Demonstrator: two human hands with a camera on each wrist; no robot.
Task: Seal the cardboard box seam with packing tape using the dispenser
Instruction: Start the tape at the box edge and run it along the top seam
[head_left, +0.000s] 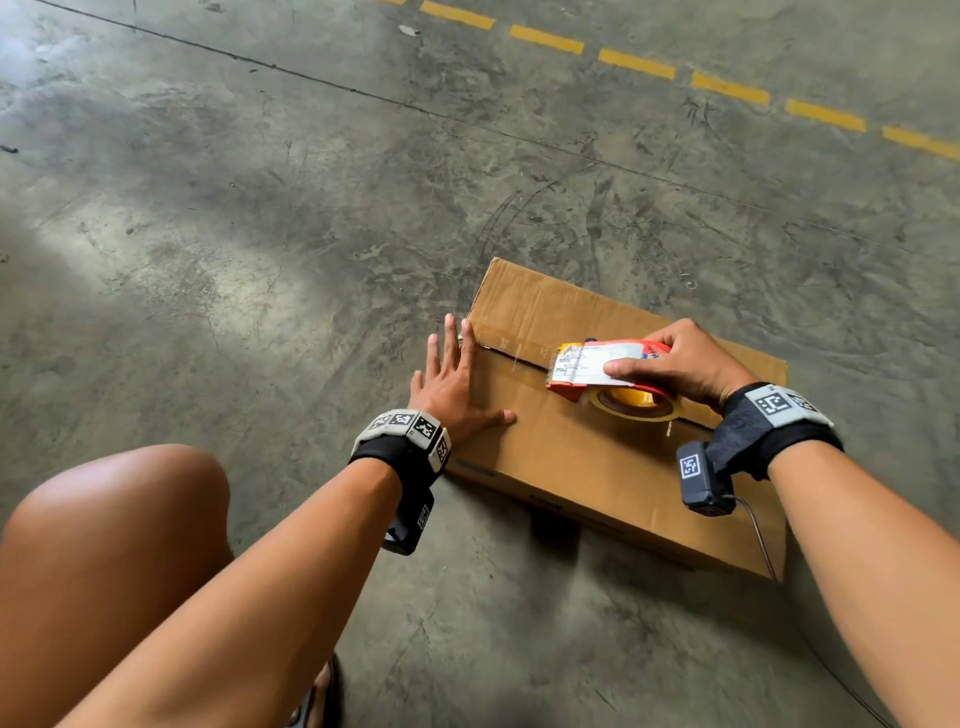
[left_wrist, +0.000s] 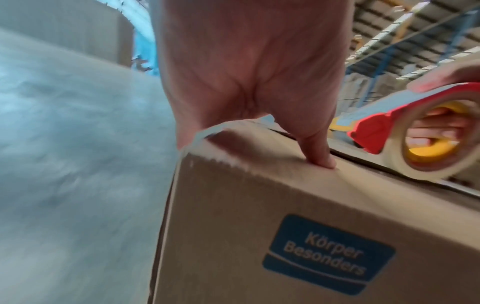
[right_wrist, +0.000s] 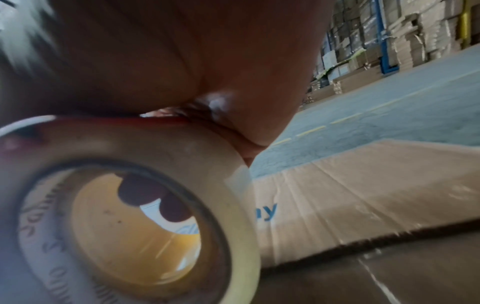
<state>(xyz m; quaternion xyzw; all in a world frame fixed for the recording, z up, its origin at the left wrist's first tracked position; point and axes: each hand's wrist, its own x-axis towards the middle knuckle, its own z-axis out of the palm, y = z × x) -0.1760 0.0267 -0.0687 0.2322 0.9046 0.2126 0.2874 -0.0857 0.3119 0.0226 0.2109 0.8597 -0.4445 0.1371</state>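
Bare knee (head_left: 119, 519) rises nearest; left hand (head_left: 457, 384) lies flat, fingers spread, on the cardboard box (head_left: 597, 457), right hand (head_left: 685, 364) grips the tape dispenser (head_left: 608, 369) over the seam (head_left: 511, 358).

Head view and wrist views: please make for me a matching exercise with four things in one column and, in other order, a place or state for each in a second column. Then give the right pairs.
Things:
1. left hand
2. right hand
3. tape dispenser
4. cardboard box

Places or states:
A. lies on the concrete floor
B. sits on the box's centre seam
C. rests flat at the box's left end, fingers straight
D. grips the dispenser from above

Pairs: 1-C, 2-D, 3-B, 4-A
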